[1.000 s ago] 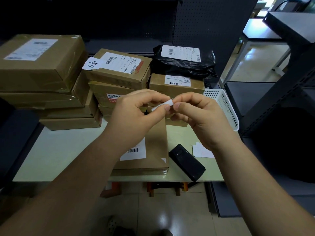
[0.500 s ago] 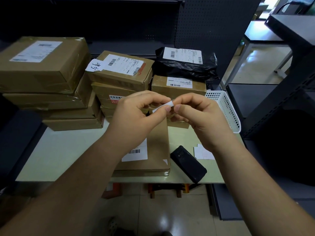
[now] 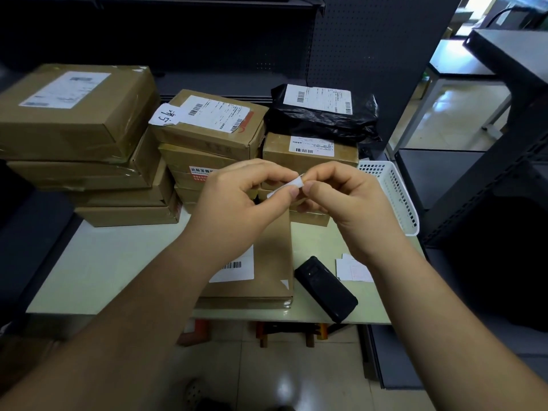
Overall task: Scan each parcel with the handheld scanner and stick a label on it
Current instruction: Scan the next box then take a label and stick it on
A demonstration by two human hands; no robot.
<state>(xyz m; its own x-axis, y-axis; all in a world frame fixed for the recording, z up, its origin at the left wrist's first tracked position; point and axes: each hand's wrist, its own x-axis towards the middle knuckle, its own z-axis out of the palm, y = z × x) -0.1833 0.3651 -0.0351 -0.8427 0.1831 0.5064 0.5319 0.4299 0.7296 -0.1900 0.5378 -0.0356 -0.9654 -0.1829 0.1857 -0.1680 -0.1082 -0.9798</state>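
Head view: hands [image 3: 237, 203] [image 3: 353, 209] still pinch the label [image 3: 296, 183], barely shifted.

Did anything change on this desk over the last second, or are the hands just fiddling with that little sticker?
Almost nothing changed. The left hand and the right hand still pinch the small white label between them above the flat parcel. Nothing was picked up or let go. The scanner, the stacked parcels and the basket stayed where they were.
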